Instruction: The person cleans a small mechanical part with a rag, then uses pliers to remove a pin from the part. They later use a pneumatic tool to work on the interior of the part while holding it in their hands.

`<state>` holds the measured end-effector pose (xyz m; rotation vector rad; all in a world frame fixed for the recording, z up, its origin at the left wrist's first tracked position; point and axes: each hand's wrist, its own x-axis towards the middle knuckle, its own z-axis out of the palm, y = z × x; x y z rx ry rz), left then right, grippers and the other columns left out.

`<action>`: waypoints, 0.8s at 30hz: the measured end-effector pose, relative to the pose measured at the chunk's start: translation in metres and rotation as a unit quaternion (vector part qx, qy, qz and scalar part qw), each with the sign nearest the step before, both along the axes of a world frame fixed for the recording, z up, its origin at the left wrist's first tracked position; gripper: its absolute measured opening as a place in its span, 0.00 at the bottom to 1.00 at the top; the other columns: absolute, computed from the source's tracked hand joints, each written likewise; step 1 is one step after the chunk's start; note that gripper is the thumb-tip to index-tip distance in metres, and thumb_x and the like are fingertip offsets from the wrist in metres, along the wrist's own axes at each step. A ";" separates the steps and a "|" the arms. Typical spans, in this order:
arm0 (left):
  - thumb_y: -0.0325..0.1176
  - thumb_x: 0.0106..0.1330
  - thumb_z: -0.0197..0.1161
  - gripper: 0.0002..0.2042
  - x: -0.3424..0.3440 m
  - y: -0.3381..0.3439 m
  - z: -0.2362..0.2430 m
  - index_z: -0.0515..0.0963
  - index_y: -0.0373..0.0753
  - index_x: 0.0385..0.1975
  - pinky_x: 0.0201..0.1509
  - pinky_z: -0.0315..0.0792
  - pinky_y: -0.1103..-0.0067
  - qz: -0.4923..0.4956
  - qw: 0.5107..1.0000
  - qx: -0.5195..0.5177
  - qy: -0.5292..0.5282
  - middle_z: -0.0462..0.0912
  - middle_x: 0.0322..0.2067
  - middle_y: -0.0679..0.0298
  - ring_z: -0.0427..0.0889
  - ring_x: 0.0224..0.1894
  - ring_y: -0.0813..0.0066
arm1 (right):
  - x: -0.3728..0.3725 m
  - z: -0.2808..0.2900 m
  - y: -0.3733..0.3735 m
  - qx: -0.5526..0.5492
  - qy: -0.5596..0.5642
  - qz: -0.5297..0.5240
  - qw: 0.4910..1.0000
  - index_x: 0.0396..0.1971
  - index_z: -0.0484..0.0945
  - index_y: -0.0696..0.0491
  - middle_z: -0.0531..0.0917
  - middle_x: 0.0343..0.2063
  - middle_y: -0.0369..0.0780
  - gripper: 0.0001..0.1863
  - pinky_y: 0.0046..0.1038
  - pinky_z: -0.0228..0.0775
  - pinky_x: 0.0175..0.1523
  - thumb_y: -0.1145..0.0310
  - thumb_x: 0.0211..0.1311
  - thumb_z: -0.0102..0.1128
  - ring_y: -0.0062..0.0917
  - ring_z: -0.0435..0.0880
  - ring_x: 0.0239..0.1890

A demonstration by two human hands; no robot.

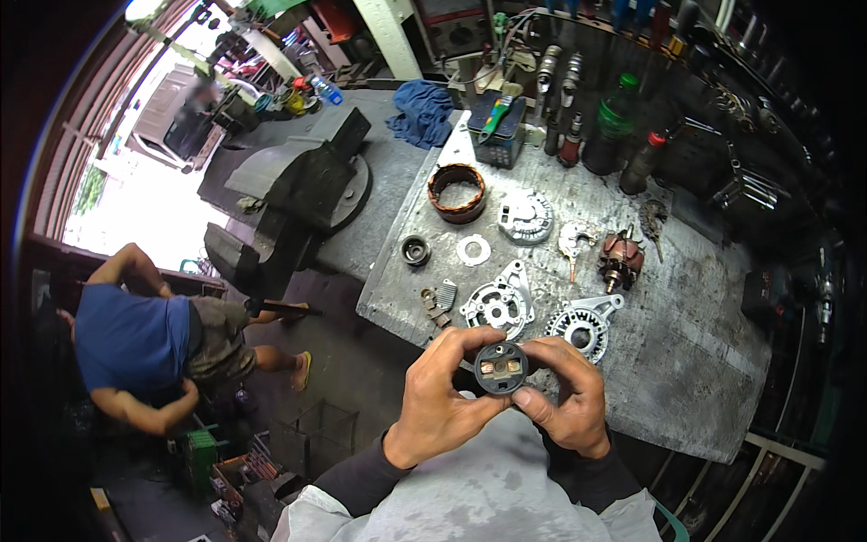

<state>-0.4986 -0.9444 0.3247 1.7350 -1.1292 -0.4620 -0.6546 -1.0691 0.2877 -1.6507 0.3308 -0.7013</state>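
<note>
Close to my body, just past the bench's near edge, both hands grip a round black electrical part [501, 368] with two copper contacts in its open face. My left hand [449, 384] pinches its left side with thumb and fingers, and my right hand [567, 390] holds its right side. The open face is turned up toward me. Right behind it on the bench lie two silver alternator housings [498, 305]. Around them are a copper-wound stator ring [457, 215], another silver housing [526, 217], a rotor [621, 260], a small dark pulley [415, 250] and a flat pale ring [473, 250].
A large bench vise [312, 181] stands at the left, near a blue cloth [421, 113]. Bottles [616, 113] and a paintbrush [497, 117] line the bench's back. Tools hang at the right. Another person in a blue shirt [135, 339] bends over at far left.
</note>
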 end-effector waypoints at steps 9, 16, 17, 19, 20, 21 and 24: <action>0.28 0.50 0.83 0.28 0.020 0.027 0.010 0.81 0.36 0.52 0.38 0.79 0.77 0.013 0.999 -0.040 -0.019 0.82 0.39 0.61 0.84 0.37 0.71 | 0.024 0.007 0.022 -0.006 0.006 0.033 0.999 0.56 0.81 0.62 0.85 0.46 0.48 0.25 0.32 0.79 0.53 0.65 0.62 0.75 0.35 0.87 0.48; 0.27 0.49 0.84 0.29 0.061 0.078 0.015 0.81 0.35 0.54 0.37 0.81 0.80 0.024 0.996 -0.084 -0.015 0.81 0.39 0.62 0.84 0.38 0.75 | 0.069 0.016 0.073 0.042 -0.018 0.066 0.997 0.58 0.79 0.65 0.84 0.49 0.48 0.27 0.31 0.79 0.55 0.65 0.65 0.72 0.33 0.86 0.51; 0.27 0.49 0.84 0.29 0.068 0.086 0.015 0.81 0.35 0.54 0.37 0.81 0.80 0.027 0.995 -0.097 -0.026 0.81 0.39 0.62 0.84 0.38 0.76 | 0.076 0.017 0.083 0.069 -0.025 0.067 0.995 0.59 0.79 0.65 0.84 0.49 0.48 0.27 0.31 0.79 0.56 0.65 0.66 0.72 0.32 0.86 0.51; 0.26 0.49 0.85 0.29 0.080 0.101 0.015 0.81 0.35 0.54 0.36 0.81 0.81 0.030 0.991 -0.124 -0.045 0.81 0.39 0.62 0.84 0.38 0.76 | 0.088 0.019 0.099 0.060 -0.023 0.076 0.995 0.61 0.77 0.66 0.83 0.51 0.48 0.27 0.30 0.79 0.58 0.65 0.67 0.70 0.31 0.86 0.53; 0.25 0.48 0.85 0.30 0.087 0.108 0.015 0.81 0.35 0.54 0.36 0.81 0.81 0.030 0.990 -0.129 -0.046 0.81 0.39 0.62 0.84 0.38 0.76 | 0.096 0.018 0.107 0.059 -0.024 0.079 0.995 0.61 0.77 0.66 0.83 0.51 0.48 0.27 0.30 0.79 0.59 0.65 0.68 0.70 0.32 0.86 0.53; 0.25 0.48 0.84 0.30 0.093 0.116 0.015 0.81 0.35 0.54 0.35 0.81 0.81 0.030 0.989 -0.134 -0.047 0.81 0.39 0.62 0.84 0.38 0.76 | 0.103 0.018 0.115 0.060 -0.028 0.080 0.995 0.61 0.77 0.66 0.83 0.51 0.48 0.27 0.30 0.79 0.59 0.65 0.68 0.70 0.32 0.86 0.53; 0.24 0.47 0.84 0.30 0.114 0.141 0.016 0.81 0.35 0.54 0.35 0.81 0.81 0.029 0.989 -0.132 -0.055 0.82 0.39 0.62 0.84 0.38 0.76 | 0.123 0.020 0.139 0.063 -0.022 0.078 0.995 0.62 0.77 0.65 0.83 0.51 0.48 0.28 0.30 0.80 0.57 0.64 0.68 0.69 0.32 0.86 0.52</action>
